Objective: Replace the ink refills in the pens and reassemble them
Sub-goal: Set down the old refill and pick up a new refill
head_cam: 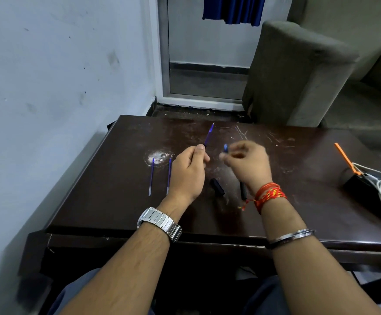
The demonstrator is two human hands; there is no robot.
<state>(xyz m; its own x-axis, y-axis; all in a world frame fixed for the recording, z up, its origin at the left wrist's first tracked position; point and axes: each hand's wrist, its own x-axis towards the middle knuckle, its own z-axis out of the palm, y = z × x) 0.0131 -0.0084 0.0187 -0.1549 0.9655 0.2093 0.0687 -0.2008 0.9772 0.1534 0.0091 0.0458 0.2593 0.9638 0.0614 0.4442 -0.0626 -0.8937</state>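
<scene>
Left hand grips a thin blue ink refill; right hand pinches a small blue piece.
It points to one o'clock; two loose blue refills lie at the left hand's nine o'clock.

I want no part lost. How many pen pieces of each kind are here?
Refills on the table: 2
Black pen pieces: 2
Blue pen part in left hand: 1
Small blue piece in right hand: 1
Total: 6
</scene>
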